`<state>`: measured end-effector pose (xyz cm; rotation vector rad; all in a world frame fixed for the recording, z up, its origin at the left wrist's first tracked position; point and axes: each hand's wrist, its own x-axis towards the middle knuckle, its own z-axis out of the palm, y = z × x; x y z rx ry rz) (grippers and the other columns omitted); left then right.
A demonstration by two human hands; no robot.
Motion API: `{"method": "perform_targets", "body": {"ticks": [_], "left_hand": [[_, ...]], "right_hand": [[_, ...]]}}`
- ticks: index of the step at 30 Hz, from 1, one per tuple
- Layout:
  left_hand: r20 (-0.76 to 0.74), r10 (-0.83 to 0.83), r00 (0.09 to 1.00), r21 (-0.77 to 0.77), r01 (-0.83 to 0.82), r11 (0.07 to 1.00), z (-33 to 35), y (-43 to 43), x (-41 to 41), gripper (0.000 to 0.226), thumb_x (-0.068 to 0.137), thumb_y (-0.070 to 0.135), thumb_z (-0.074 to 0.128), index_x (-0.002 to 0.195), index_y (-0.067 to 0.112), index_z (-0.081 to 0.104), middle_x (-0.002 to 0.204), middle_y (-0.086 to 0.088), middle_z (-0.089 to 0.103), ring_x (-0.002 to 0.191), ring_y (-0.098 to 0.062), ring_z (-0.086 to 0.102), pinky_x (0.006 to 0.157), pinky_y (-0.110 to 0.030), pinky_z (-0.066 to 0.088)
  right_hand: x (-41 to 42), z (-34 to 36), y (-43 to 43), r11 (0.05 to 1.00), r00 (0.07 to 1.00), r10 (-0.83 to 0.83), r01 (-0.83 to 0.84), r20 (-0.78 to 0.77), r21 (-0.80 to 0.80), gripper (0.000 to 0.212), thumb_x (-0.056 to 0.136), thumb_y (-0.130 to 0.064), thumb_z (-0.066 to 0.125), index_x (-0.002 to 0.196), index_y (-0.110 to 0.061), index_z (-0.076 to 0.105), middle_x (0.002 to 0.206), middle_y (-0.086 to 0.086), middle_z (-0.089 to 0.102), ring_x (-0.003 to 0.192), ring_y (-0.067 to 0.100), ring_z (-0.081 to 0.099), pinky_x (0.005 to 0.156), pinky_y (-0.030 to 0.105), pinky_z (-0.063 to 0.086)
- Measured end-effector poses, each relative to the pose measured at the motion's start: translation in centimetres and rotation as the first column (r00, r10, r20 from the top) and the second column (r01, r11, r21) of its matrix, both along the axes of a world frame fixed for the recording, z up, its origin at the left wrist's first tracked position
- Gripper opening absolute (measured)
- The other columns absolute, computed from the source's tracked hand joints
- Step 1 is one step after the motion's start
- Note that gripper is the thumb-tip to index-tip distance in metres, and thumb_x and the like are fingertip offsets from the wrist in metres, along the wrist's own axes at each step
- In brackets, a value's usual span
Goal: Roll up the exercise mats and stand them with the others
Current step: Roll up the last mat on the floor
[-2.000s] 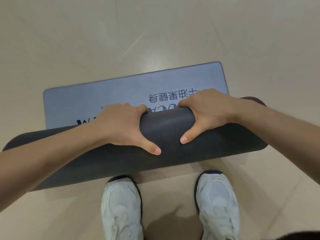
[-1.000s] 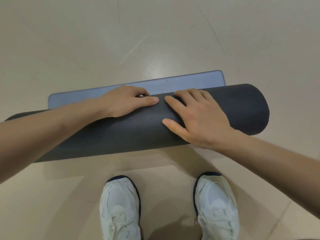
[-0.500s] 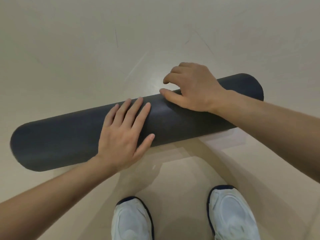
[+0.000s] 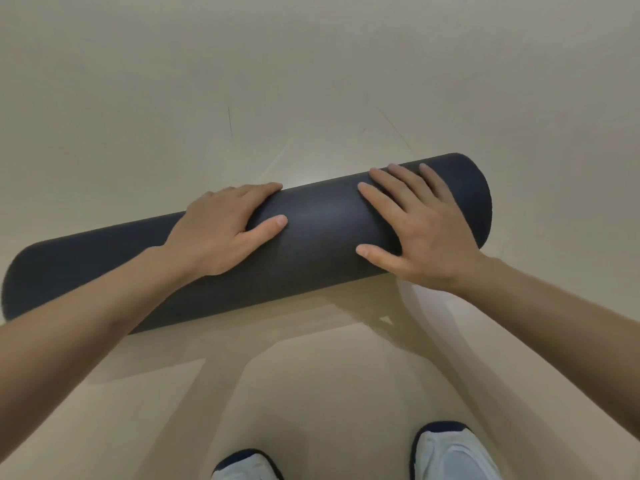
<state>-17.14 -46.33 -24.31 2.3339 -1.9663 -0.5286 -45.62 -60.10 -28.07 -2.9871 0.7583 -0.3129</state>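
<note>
The floor [image 4: 311,64] is pale and smooth with a few faint scuff lines, and it runs on past the roll to the top of the view. The mat [image 4: 322,237] lies on it as a dark, fully wound roll, slanting from low left to high right. No flat part of the mat shows. Its left end reaches almost to the picture's edge and its right end is rounded and free. I cannot tell where the loose outer edge sits.

The left hand [image 4: 221,233] rests on the roll left of its middle, fingers laid fairly straight along the far crest and thumb spread on the near face. The right hand [image 4: 422,237] lies flat nearer the right end with its fingers spread. Neither hand grips the mat; both press on it.

Rolling looks finished, so the step in hand is steadying the roll. The next move likely calls for closing both hands around it so it cannot unwind, then tipping one end up to carry it. The other mats are out of view. The shoes [image 4: 453,455] stand well apart from the roll on the near side.
</note>
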Motion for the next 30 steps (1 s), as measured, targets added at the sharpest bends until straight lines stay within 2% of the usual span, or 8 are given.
{"method": "perform_targets", "body": {"ticks": [2, 7, 10, 13, 17, 21, 26, 30], "left_hand": [[0.03, 0.031, 0.999, -0.02, -0.031, 0.999, 0.2, -1.4, 0.7, 0.073, 0.094, 0.071, 0.023, 0.15, 0.031, 0.047, 0.147, 0.006, 0.059, 0.13, -0.025, 0.055, 0.1, -0.044, 0.043], [0.127, 0.071, 0.989, -0.378, -0.018, 0.925, 0.3, -1.0, -3.5, 0.057, 0.097, 0.052, 0.045, 0.14, 0.018, 0.059, 0.144, -0.004, 0.061, 0.13, -0.029, 0.056, 0.104, -0.046, 0.04], [0.24, -0.012, 0.971, -0.303, 0.087, 0.949, -1.9, 0.4, -7.0, 0.071, 0.097, 0.06, 0.044, 0.155, 0.02, 0.042, 0.164, -0.009, 0.038, 0.151, -0.034, 0.034, 0.122, -0.052, 0.027], [0.361, -0.043, 0.932, -0.231, 0.133, 0.964, -3.8, -0.8, -5.6, 0.086, 0.097, 0.069, 0.04, 0.165, 0.022, 0.019, 0.172, -0.013, 0.016, 0.158, -0.038, 0.017, 0.127, -0.057, 0.014], [0.402, -0.075, 0.913, -0.203, 0.168, 0.965, -3.7, -4.3, -2.1, 0.107, 0.084, 0.087, 0.043, 0.165, 0.021, 0.017, 0.17, -0.013, 0.022, 0.154, -0.038, 0.025, 0.126, -0.055, 0.018], [0.43, -0.114, 0.896, -0.144, 0.193, 0.97, -3.0, -6.3, -0.5, 0.14, 0.059, 0.103, 0.049, 0.165, 0.018, 0.015, 0.168, -0.014, 0.025, 0.151, -0.04, 0.03, 0.125, -0.055, 0.022], [0.443, -0.166, 0.881, -0.152, 0.256, 0.955, -2.3, -7.8, 2.4, 0.14, 0.056, 0.097, 0.064, 0.164, 0.02, 0.019, 0.166, -0.012, 0.031, 0.147, -0.04, 0.037, 0.121, -0.055, 0.027], [0.477, -0.107, 0.872, -0.15, 0.201, 0.968, -1.8, -7.1, 5.0, 0.13, 0.061, 0.068, 0.087, 0.164, 0.03, 0.018, 0.169, -0.011, 0.026, 0.151, -0.04, 0.028, 0.123, -0.058, 0.021]], "right_hand": [[1.4, 0.6, -1.7, 1.0, 0.998, -0.004, 0.006, -0.065, 0.03, 0.08, 0.097, -0.072, 0.034, 0.154, -0.017, 0.043, 0.159, 0.009, 0.044, 0.149, 0.031, 0.037, 0.125, 0.052, 0.02], [4.4, 2.6, -5.8, 0.979, 0.989, -0.003, 0.033, -0.148, 0.201, 0.075, 0.098, -0.076, 0.03, 0.154, -0.029, 0.042, 0.157, -0.002, 0.047, 0.143, 0.022, 0.041, 0.119, 0.042, 0.027], [6.3, 3.5, -8.0, 0.954, 0.991, -0.029, 0.067, -0.131, 0.294, 0.073, 0.095, -0.077, 0.038, 0.147, -0.028, 0.051, 0.148, -0.003, 0.056, 0.132, 0.023, 0.05, 0.107, 0.043, 0.038], [6.2, 3.3, -9.5, 0.944, 0.992, -0.069, 0.1, -0.108, 0.313, 0.071, 0.093, -0.077, 0.045, 0.143, -0.028, 0.056, 0.143, -0.003, 0.06, 0.129, 0.025, 0.052, 0.106, 0.046, 0.04], [3.2, 2.6, -11.5, 0.933, 0.977, -0.148, 0.189, -0.15, 0.305, 0.09, 0.076, -0.09, 0.045, 0.148, -0.037, 0.047, 0.152, -0.008, 0.052, 0.139, 0.028, 0.043, 0.113, 0.049, 0.033], [2.0, 3.4, -14.1, 0.837, 0.956, -0.197, 0.28, -0.219, 0.47, 0.105, 0.063, -0.087, 0.061, 0.153, -0.037, 0.039, 0.155, -0.005, 0.043, 0.139, 0.025, 0.043, 0.114, 0.046, 0.036], [3.6, 3.8, -14.7, 0.783, 0.938, -0.235, 0.338, -0.255, 0.523, 0.099, 0.059, -0.086, 0.068, 0.142, -0.033, 0.053, 0.129, 0.002, 0.049, 0.119, 0.025, 0.053, 0.096, 0.037, 0.043], [3.4, 4.1, -12.6, 0.746, 0.937, -0.232, 0.345, -0.262, 0.57, 0.079, 0.075, -0.072, 0.075, 0.138, -0.028, 0.061, 0.122, 0.0, 0.053, 0.119, 0.021, 0.056, 0.092, 0.034, 0.042]]}}
